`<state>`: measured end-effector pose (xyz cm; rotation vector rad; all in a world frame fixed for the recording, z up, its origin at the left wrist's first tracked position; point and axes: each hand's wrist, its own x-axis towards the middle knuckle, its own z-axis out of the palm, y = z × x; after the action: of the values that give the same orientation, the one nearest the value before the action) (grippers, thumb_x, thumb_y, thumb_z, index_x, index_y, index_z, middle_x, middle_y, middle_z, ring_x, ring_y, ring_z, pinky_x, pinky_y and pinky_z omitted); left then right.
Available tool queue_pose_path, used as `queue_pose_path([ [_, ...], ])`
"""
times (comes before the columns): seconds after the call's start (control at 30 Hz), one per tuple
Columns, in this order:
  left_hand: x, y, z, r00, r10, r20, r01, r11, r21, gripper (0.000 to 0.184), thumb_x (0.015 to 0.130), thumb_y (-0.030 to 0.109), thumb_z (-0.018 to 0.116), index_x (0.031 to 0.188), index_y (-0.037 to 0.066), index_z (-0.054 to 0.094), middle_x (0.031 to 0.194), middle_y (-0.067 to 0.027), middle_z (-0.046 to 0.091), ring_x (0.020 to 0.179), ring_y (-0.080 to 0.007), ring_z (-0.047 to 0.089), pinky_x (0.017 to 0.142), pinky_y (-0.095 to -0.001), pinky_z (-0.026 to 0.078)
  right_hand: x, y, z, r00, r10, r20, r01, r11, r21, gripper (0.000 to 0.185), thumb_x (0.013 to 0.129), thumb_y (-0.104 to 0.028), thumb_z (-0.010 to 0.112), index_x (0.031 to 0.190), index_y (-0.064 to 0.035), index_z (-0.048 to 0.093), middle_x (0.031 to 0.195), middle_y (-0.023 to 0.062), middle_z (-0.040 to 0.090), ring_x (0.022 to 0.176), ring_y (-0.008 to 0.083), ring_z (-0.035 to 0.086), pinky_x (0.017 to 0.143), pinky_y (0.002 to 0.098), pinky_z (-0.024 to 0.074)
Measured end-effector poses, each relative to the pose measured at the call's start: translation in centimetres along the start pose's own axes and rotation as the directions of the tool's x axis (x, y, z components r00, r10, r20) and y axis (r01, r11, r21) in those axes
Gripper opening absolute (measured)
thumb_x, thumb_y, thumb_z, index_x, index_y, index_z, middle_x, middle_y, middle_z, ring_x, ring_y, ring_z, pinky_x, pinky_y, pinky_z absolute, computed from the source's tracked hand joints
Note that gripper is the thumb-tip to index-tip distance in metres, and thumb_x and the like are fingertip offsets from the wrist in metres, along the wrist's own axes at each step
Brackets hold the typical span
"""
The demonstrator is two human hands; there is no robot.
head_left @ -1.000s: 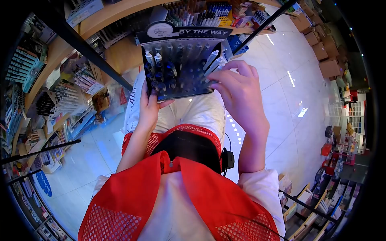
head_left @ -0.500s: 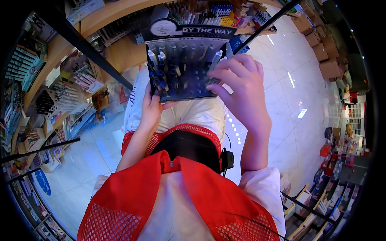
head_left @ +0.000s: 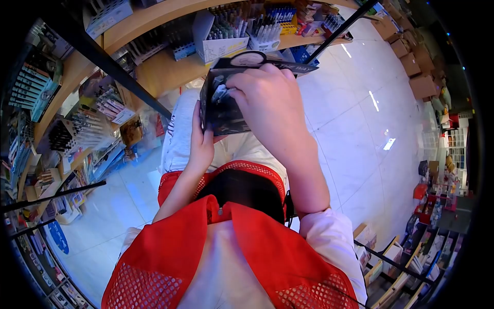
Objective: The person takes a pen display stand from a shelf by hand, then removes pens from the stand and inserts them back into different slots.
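Note:
A black display box (head_left: 226, 119) with white-topped pens (head_left: 219, 92) inside is tilted above the lap. My left hand (head_left: 201, 141) grips its lower left side, fingers partly hidden behind it. Over the box is my right hand (head_left: 267, 98), its thumb and index finger pinched together beside the white pen tops at the left. Whether a pen is between those fingertips cannot be made out. The right hand covers much of the box's inside and part of its lettered header.
Wooden shelves (head_left: 170, 69) with pen boxes (head_left: 221, 44) stand ahead and to the left. A black shelf post (head_left: 116, 67) slants down at the left. Cardboard boxes (head_left: 422, 86) line the far right; a lower rack (head_left: 406, 268) stands at bottom right.
My right hand has moved left, from the box's right side to the pens at its left. The box has tipped and dropped slightly, uncovering more pen boxes on the shelf behind.

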<state>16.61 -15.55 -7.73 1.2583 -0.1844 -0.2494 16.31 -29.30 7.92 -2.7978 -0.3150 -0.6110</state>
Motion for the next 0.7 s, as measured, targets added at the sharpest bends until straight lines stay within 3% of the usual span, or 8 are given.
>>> queue_pose_path([
  [0.13,-0.2,-0.6,-0.2,1.0,0.026,0.007,-0.026,0.999,0.033,0.062,0.09,-0.008,0.026,0.146,0.011,0.004,0.139,-0.0159,0.031,0.119,-0.0255,0.047,0.089,-0.034,0.05,0.0,0.9,0.2,0.993,0.013,0.117,-0.009,1.0,-0.027,0.01,0.075,-0.01,0.063,0.082,-0.0057,0.069,0.079,0.0111,0.066,0.079,0.0279,0.061,0.073,0.037,0.0438],
  [0.23,-0.3,-0.5,-0.2,1.0,0.007,-0.012,-0.007,1.0,0.026,0.064,0.089,-0.009,0.027,0.146,0.011,0.006,0.138,-0.0153,0.031,0.117,-0.0237,0.048,0.089,-0.0332,0.05,0.1,2.0,0.5,0.963,0.029,0.267,-0.075,0.983,0.166,0.012,0.075,-0.009,0.062,0.083,-0.0038,0.069,0.079,0.0138,0.065,0.074,0.0325,0.061,0.071,0.0397,0.0466],
  [0.33,0.0,-1.7,-0.6,0.998,0.061,-0.007,-0.06,0.993,0.103,0.064,0.089,-0.009,0.028,0.146,0.011,0.006,0.138,-0.015,0.031,0.116,-0.0235,0.048,0.088,-0.0331,0.05,0.3,2.7,1.2,0.972,-0.014,0.234,-0.027,0.985,0.171,0.011,0.075,-0.007,0.06,0.082,-0.0017,0.067,0.077,0.0166,0.063,0.071,0.0349,0.06,0.07,0.04,0.0483],
  [0.43,0.4,-1.0,-0.5,1.0,0.011,0.011,-0.011,0.998,0.067,0.064,0.088,-0.008,0.028,0.146,0.011,0.007,0.139,-0.0151,0.031,0.116,-0.0237,0.049,0.087,-0.0325,0.051,-0.1,2.0,1.6,0.995,-0.077,-0.056,0.086,0.981,0.176,0.004,0.07,-0.007,0.061,0.072,-0.0034,0.064,0.067,0.0147,0.061,0.066,0.0299,0.061,0.065,0.039,0.0491],
  [0.53,0.6,-0.8,-0.4,1.0,-0.007,0.025,0.006,0.999,0.05,0.064,0.088,-0.007,0.027,0.146,0.012,0.007,0.138,-0.0146,0.031,0.116,-0.0243,0.049,0.085,-0.0328,0.052,-0.4,1.9,1.4,0.981,-0.063,-0.185,0.097,0.978,0.184,0.004,0.069,-0.005,0.063,0.072,-0.0036,0.061,0.068,0.013,0.061,0.066,0.0288,0.059,0.065,0.0384,0.0486],
  [0.63,0.4,-1.5,-0.6,0.996,-0.092,-0.009,0.092,0.996,0.016,0.064,0.088,-0.007,0.027,0.146,0.012,0.008,0.138,-0.0139,0.032,0.116,-0.0252,0.049,0.084,-0.0345,0.053,-0.3,1.7,-1.7,0.941,0.026,-0.337,0.054,0.973,0.226,0.013,0.073,0.003,0.06,0.086,-0.0011,0.063,0.073,0.0086,0.062,0.062,0.0189,0.061,0.06,0.0285,0.0487],
  [0.67,0.5,-1.8,-0.7,0.99,-0.138,-0.021,0.138,0.99,-0.006,0.064,0.088,-0.007,0.027,0.145,0.012,0.008,0.139,-0.0137,0.032,0.116,-0.0255,0.05,0.084,-0.0353,0.053,-0.6,2.1,-2.6,0.926,0.061,-0.372,0.05,0.958,0.281,0.017,0.075,0.006,0.058,0.089,-0.0015,0.063,0.072,0.0035,0.061,0.058,0.008,0.056,0.056,0.0209,0.0449],
  [0.7,0.5,-1.9,-0.8,0.988,-0.15,-0.03,0.149,0.989,-0.022,0.063,0.088,-0.007,0.026,0.145,0.012,0.009,0.139,-0.0135,0.032,0.117,-0.0258,0.05,0.084,-0.0361,0.053,-0.9,2.0,-4.0,0.907,0.156,-0.391,-0.005,0.932,0.361,0.016,0.077,0.005,0.057,0.09,-0.0009,0.064,0.072,0.0022,0.06,0.058,0.0056,0.053,0.054,0.019,0.0422],
])
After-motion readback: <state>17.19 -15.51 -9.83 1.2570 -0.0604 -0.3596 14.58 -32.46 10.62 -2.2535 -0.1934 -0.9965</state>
